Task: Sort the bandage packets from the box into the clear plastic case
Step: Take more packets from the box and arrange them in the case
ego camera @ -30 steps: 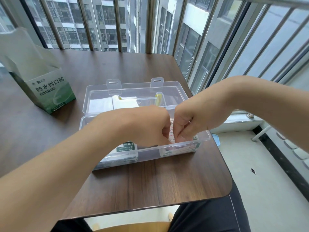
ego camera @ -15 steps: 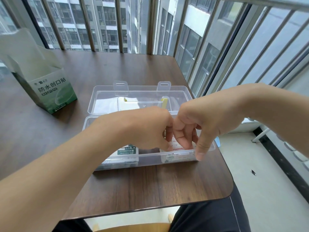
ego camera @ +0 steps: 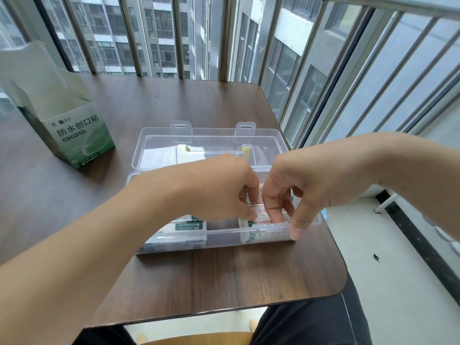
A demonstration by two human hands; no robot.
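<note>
One clear plastic case (ego camera: 224, 235) sits open near the front right of the dark wooden table (ego camera: 154, 105), its lid (ego camera: 206, 143) laid back flat behind it with two latch tabs standing up at the far edge. Both hands are over the right half of the case. The left hand (ego camera: 214, 188) reaches in from the left with its fingers (ego camera: 245, 195) curled down onto the bandage packets (ego camera: 261, 221) stacked in the right end; they appear to pinch the top of that stack, though the exact contact is hidden behind the knuckles. The right hand (ego camera: 298, 185) comes from the right, its fingers bent and reaching down into the same stack, while its thumb (ego camera: 297, 226) points down along the outside of the case's front wall. How many packets make up this right stack cannot be counted. A second stack of packets (ego camera: 179, 232) lies flat in the left end of the case, with a bare gap between the two stacks. One green and white cardboard box (ego camera: 74, 130) with its top flaps open stands well apart at the back left of the table. Beyond the table run metal window bars (ego camera: 224, 36).
</note>
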